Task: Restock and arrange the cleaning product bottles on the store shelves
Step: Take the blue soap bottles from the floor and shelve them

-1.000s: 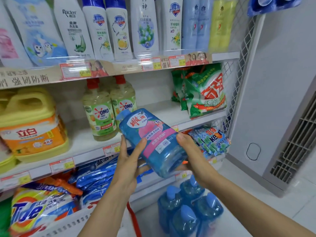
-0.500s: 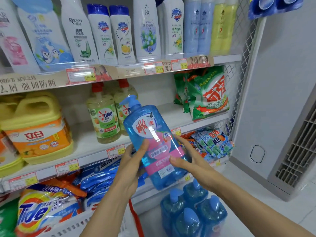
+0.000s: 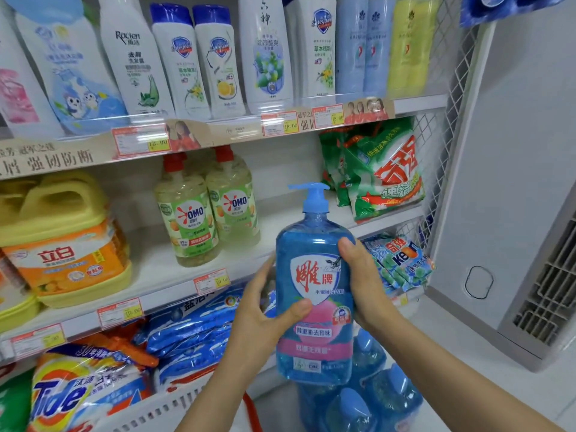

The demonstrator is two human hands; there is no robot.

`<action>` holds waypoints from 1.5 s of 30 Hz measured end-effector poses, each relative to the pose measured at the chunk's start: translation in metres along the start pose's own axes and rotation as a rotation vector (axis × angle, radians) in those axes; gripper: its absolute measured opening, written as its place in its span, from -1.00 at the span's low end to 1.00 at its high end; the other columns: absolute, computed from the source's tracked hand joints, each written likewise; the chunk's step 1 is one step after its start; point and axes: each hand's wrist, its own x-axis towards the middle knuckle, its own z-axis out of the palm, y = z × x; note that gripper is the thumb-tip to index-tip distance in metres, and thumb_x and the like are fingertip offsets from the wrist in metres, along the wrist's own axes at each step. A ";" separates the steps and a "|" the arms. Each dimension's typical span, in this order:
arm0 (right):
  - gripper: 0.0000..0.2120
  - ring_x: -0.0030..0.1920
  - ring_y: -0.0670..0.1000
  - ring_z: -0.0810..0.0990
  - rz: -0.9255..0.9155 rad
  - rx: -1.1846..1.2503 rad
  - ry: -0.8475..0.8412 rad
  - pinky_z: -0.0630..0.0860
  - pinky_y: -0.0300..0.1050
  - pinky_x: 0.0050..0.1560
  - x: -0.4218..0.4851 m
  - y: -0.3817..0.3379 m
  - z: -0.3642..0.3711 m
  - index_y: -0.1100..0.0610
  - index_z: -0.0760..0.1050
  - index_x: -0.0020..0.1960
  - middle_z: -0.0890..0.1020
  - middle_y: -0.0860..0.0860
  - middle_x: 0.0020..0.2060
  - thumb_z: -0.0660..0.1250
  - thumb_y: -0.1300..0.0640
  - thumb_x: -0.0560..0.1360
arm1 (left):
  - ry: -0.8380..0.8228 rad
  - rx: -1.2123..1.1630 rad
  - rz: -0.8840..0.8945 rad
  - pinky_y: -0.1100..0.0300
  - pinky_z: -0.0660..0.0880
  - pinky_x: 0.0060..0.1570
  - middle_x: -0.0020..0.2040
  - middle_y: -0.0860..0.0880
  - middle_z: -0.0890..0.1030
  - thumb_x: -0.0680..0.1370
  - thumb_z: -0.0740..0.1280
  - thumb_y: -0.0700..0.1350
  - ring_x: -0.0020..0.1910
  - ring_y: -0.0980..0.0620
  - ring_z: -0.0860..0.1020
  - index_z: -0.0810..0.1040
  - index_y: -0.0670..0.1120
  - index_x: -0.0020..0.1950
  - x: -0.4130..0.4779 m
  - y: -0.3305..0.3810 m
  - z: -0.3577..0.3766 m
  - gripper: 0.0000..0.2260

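Note:
A blue pump bottle [image 3: 314, 275] with a red-and-white shield label and a pink band stands upright in the air in front of the middle shelf [image 3: 162, 269]. My left hand [image 3: 258, 319] grips its left side, thumb across the label. My right hand [image 3: 361, 275] holds its right side, fingers wrapped behind. Several more blue pump bottles [image 3: 371, 397] stand on the floor below. Two yellow-green OMO bottles [image 3: 208, 207] with red caps stand on the middle shelf to the left of the held bottle.
Yellow detergent jugs [image 3: 62, 241] fill the shelf's left part; green powder bags [image 3: 380, 173] lean at its right. Shampoo bottles [image 3: 199, 60] line the top shelf. Below lie blue refill bags [image 3: 193, 332], a Tide bag [image 3: 78, 391] and a white basket [image 3: 162, 413]. A white wall panel [image 3: 514, 151] stands right.
The blue bottle has swung from lying tilted to fully upright and shifted right. Both hands kept hold of it, the right hand sliding higher up its side.

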 end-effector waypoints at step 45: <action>-0.37 0.28 -0.03 0.57 0.045 -0.056 -0.074 0.55 0.04 0.24 0.002 0.003 -0.002 -0.17 0.35 0.44 0.50 0.03 0.37 0.46 -0.22 0.42 | -0.096 -0.332 0.004 0.20 0.60 -0.07 0.14 -0.03 0.68 0.28 0.48 0.06 0.10 -0.03 0.66 0.47 0.00 0.33 0.013 -0.005 -0.001 -0.37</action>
